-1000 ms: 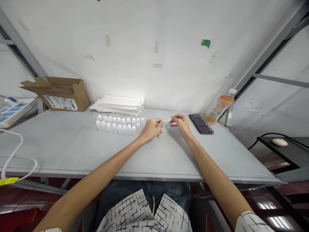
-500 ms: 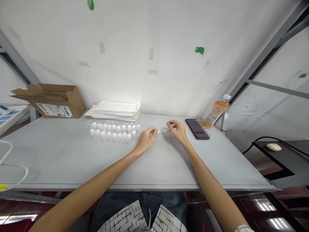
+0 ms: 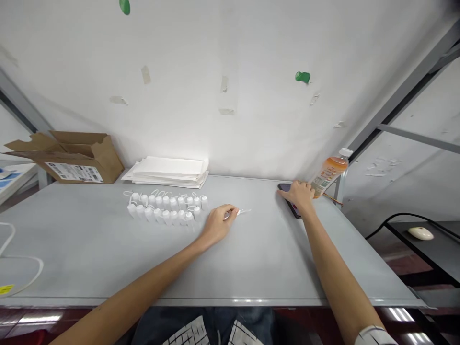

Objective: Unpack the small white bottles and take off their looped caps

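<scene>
My left hand (image 3: 220, 223) is closed in a pinch above the table, holding a small white piece with a thin loop of string (image 3: 245, 211) that sticks out to the right of the fingertips. Most of that piece is hidden by the fingers. To its left stand two rows of small white bottles (image 3: 166, 216), several with white string loops at their caps. My right hand (image 3: 300, 195) reaches over the smartphone (image 3: 296, 211), thumb at the near-left side and fingers across its far part, gripping it. Much of the phone is covered by the hand.
A bottle of orange drink (image 3: 329, 173) leans just beyond my right hand. A stack of white paper sheets (image 3: 167, 170) lies behind the small bottles, beside an open cardboard box (image 3: 82, 160). A white cable (image 3: 34, 258) crosses the left side of the grey table (image 3: 230, 273).
My right hand has let go of the white loop and moved right onto the smartphone. My left hand stays near its place with the small white piece. The camera view has shifted slightly.
</scene>
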{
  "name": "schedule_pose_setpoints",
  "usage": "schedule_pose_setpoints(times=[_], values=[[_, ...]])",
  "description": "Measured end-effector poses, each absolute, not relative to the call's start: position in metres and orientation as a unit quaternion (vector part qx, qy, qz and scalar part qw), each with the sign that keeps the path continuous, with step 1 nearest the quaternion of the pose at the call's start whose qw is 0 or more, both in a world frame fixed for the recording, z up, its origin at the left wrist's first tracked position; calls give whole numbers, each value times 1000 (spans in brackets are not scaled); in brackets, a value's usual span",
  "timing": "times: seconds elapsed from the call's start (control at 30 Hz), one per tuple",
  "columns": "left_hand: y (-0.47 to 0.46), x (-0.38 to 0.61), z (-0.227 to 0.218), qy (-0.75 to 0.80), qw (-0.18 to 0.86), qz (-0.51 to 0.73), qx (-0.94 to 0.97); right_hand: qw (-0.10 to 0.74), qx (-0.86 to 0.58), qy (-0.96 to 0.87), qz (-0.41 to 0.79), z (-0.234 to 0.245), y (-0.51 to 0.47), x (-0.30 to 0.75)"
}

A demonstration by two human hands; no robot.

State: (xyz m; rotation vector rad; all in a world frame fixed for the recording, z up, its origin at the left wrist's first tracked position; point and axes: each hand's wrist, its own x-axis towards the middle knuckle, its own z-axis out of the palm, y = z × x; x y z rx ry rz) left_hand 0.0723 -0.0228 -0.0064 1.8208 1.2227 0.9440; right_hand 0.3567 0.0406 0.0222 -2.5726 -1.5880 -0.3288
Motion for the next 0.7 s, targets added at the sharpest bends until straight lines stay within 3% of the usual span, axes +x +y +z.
schedule_pose_setpoints(times=[0.23, 0.7], values=[[-22, 72, -8, 472, 372, 364, 712, 32, -861, -506, -38, 14, 48, 375], [-21, 71, -5, 485, 379, 339, 712, 53, -839, -534, -91, 5, 42, 367]])
